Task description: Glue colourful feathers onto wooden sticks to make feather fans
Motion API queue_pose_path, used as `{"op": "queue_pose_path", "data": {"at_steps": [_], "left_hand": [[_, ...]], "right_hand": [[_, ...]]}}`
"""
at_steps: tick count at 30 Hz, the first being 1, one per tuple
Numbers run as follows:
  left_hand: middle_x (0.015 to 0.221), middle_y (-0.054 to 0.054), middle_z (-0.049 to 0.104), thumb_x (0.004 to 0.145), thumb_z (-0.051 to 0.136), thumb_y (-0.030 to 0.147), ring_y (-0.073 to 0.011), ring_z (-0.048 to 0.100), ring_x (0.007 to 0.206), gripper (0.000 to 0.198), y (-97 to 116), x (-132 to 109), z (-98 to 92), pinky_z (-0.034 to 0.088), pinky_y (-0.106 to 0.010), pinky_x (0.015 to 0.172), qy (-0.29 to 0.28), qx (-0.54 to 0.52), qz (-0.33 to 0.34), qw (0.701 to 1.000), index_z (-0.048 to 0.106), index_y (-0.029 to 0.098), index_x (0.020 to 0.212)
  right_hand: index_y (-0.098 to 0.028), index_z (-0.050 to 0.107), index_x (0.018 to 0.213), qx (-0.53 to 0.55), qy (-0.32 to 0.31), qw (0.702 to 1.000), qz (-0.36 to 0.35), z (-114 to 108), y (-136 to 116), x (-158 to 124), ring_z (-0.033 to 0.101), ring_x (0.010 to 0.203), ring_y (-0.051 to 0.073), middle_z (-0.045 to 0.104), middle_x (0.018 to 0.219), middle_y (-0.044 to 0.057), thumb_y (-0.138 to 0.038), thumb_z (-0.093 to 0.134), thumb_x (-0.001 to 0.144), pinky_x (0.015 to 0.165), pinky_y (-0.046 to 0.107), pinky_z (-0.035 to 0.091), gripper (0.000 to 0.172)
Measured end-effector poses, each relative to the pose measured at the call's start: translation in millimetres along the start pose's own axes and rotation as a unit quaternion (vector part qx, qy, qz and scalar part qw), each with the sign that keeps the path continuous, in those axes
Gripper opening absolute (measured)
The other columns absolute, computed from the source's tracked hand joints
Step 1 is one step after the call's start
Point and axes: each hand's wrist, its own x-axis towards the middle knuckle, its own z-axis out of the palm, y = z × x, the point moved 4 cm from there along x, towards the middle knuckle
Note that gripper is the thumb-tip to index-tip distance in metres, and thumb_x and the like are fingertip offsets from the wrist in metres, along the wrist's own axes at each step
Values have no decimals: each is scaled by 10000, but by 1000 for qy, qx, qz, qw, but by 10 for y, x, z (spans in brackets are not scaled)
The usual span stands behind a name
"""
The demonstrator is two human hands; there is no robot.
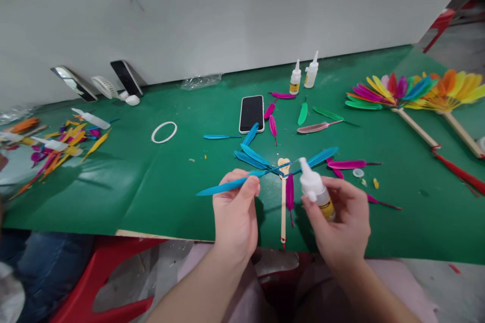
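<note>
My left hand (238,207) pinches a blue feather (223,186) between thumb and fingers, its quill pointing right. In my right hand (343,222) is a small white glue bottle (317,193) with a yellow label, tilted so its nozzle points up and left, near the quill's end. Below them a wooden fan handle (283,207) with a rounded head lies on the table, a red cord at its lower end. More blue feathers (252,154) lie around that head. A magenta feather (290,194) rests right beside the handle.
A phone (251,113) lies ahead on the green table (182,181). Two glue bottles (303,76) stand by the wall. Finished feather fans (417,121) are at the right. A white ring (164,132) and a feather pile (64,146) lie left. Loose green feathers (303,113) are scattered beyond my hands.
</note>
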Motion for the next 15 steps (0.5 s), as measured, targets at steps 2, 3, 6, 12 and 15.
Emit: {"op": "queue_pose_path", "data": {"at_steps": [2,3,6,12,15], "left_hand": [[630,47,492,650,758,226,-57,458,576,224,-4,1,-2,381,-184,547,0,3,-2,1000,553,172,578],[626,47,488,653,756,228,-58,457,578,231,-5,2,-3,379,-185,549,-1,5,-3,1000,548,170,572],[618,47,483,654,755,230,-59,453,581,241,-5,8,-5,378,-187,558,-1,13,3,1000,541,166,563],[616,45,483,648,755,245,-63,453,576,239,-27,22,-10,377,-196,553,3,26,-2,1000,540,167,578],[624,48,483,619,776,249,-59,456,578,261,-33,40,-9,382,-194,552,7,9,-11,1000,533,163,581]], "right_hand": [[-227,496,1082,5,24,1000,13,-21,17,4,606,820,167,560,957,51,-136,665,698,686,315,536,429],[-228,498,1079,11,13,1000,2,-13,12,8,605,831,168,561,960,50,-133,667,694,693,314,536,431],[-233,512,1053,13,-27,999,-19,9,5,27,600,858,172,569,958,41,-138,670,691,720,321,530,406],[-234,520,1039,17,27,997,65,-72,61,46,614,748,156,566,918,30,-194,683,698,606,294,532,379],[-241,537,1015,33,-37,997,62,-21,48,49,616,761,151,585,908,24,-202,680,703,636,292,538,345]]}}
